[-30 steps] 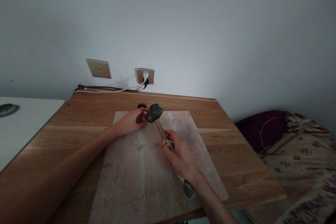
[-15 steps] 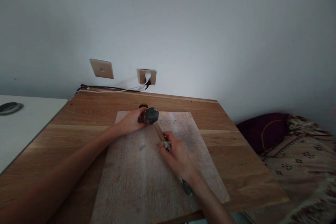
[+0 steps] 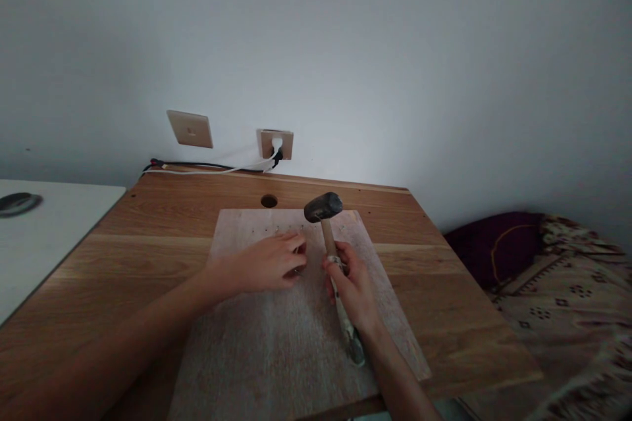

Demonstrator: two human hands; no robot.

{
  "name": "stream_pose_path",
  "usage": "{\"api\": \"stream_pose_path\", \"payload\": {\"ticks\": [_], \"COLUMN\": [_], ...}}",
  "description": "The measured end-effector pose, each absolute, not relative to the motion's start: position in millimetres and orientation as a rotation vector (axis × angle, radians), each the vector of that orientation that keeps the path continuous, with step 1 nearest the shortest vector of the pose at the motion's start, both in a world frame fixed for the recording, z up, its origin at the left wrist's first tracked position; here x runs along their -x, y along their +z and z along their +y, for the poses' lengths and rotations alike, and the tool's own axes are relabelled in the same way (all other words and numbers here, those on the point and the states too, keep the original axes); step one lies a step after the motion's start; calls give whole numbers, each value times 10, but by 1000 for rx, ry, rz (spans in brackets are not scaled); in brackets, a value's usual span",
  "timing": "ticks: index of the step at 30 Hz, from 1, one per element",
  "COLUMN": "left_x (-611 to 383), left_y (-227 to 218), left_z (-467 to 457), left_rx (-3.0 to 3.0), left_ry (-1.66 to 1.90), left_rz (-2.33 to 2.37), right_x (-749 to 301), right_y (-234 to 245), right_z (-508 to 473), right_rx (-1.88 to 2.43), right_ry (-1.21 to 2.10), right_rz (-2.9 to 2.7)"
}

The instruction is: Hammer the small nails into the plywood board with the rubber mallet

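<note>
- Nearest me, the pale, scuffed board [image 3: 247,348] runs under both my hands; it looks flat and stiff.
- My right hand [image 3: 353,286] is wrapped around the middle of the hammer [image 3: 329,240], thumb along the handle, the butt jutting back towards me beneath my wrist.
- My left hand [image 3: 271,262] is just beside it, low over the board, fingers curled inward; I can't tell whether they pinch anything.
- Beyond my right knuckles is the dark hammer head, probably metal and by far the heaviest part. The rigid handle looks worn, so I'd expect a fair grip. Mid-handle should give me control; nearer the butt, more swing but a more top-heavy feel.
- Just past my left fingers, a row of small nails [image 3: 277,230] dots the board; they look light, hard and fiddly, best taken by fingertips.
- Further off, the wooden table [image 3: 459,316] reaches past the board, with a round hole [image 3: 269,200] ahead of my left hand.
- Farthest ahead, cables [image 3: 207,172] trail from a wall socket [image 3: 266,141].
</note>
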State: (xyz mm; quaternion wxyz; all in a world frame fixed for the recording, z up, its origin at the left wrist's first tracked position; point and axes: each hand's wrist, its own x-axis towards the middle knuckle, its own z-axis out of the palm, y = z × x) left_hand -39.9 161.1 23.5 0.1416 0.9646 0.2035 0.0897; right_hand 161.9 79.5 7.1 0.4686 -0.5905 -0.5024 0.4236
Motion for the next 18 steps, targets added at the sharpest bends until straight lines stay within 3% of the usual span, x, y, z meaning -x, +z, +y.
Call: {"api": "stream_pose_path", "payload": {"ticks": [11,18], "left_x": [898,1080], "left_y": [438,338], "left_z": [2108,2306], "left_rx": [-2510,-2454], "left_ry": [313,284], "left_rz": [926,863], "right_x": [-1604,-1590], "right_y": [83,79], "right_z": [784,773], "right_rx": [1448,1441], "right_ry": [1055,1062], "right_rz": [-1194,-1202]}}
